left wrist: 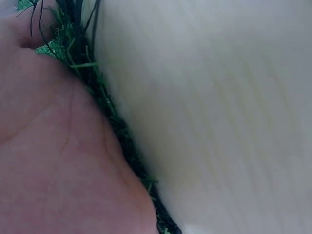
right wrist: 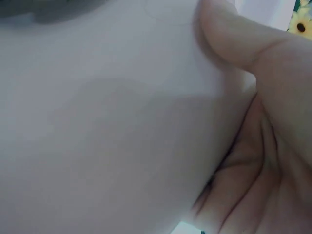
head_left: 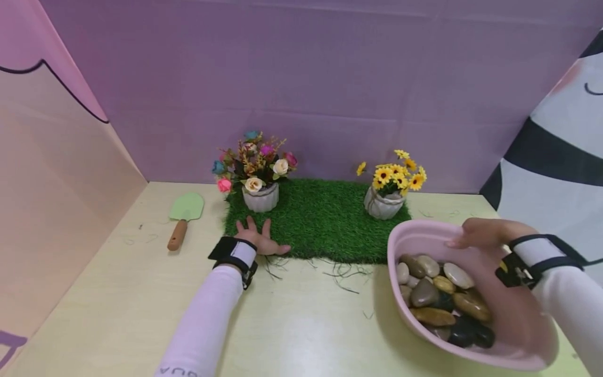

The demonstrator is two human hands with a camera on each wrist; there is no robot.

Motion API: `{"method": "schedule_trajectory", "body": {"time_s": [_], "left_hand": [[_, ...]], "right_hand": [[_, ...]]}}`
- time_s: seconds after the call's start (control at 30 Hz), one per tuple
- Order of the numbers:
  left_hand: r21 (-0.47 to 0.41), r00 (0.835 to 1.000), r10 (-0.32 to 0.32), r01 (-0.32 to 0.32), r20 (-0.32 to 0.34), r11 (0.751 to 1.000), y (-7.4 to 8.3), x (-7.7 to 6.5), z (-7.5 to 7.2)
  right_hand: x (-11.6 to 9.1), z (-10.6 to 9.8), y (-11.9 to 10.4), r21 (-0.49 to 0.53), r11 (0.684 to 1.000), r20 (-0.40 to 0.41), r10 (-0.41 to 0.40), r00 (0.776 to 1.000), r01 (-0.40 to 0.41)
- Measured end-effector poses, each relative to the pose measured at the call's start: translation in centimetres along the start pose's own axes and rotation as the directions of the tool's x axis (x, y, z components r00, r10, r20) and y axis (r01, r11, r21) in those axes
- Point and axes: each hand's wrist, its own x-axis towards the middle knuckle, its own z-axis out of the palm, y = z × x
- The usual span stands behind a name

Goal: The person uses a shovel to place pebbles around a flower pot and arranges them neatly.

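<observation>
My left hand (head_left: 260, 241) lies with spread fingers on the front left part of a green artificial grass mat (head_left: 325, 225). In the left wrist view the palm (left wrist: 63, 146) covers the mat's edge. With my right hand (head_left: 487, 233) I grip the far right rim of a pink plastic basin (head_left: 518, 324), thumb inside and fingers outside. The basin tilts toward the left, and smooth pebbles (head_left: 443, 285) in brown, white and black are heaped at its left side. The right wrist view shows the thumb (right wrist: 239, 41) against the basin wall (right wrist: 122, 131).
A pot of mixed flowers (head_left: 261, 199) stands on the mat's back left, a pot of yellow flowers (head_left: 383, 204) on its right. A trowel with a green blade (head_left: 187, 207) and wooden handle lies at the left. Loose grass strands (head_left: 346, 272) lie before the mat. A purple cloth (head_left: 282, 78) hangs behind.
</observation>
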Motion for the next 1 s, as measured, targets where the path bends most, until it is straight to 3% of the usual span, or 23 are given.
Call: {"method": "schedule_trajectory", "body": {"time_s": [0.37, 0.73, 1.0], "left_hand": [[-0.046, 1.000, -0.001, 0.001, 0.009, 0.999, 0.1, -0.1, 0.1], [0.065, 1.000, -0.018, 0.019, -0.015, 0.998, 0.2, 0.2, -0.1], [0.142, 0.999, -0.020, 0.025, -0.032, 0.990, 0.2, 0.4, 0.1]], "right_hand": [[0.4, -0.1, -2.8, -0.010, 0.999, -0.006, -0.039, 0.999, 0.039], [0.6, 0.0, -5.7, -0.068, 0.991, -0.066, -0.121, 0.990, 0.117], [0.8, 0.6, -7.6, -0.045, 0.990, -0.099, -0.141, 0.985, 0.137]]}}
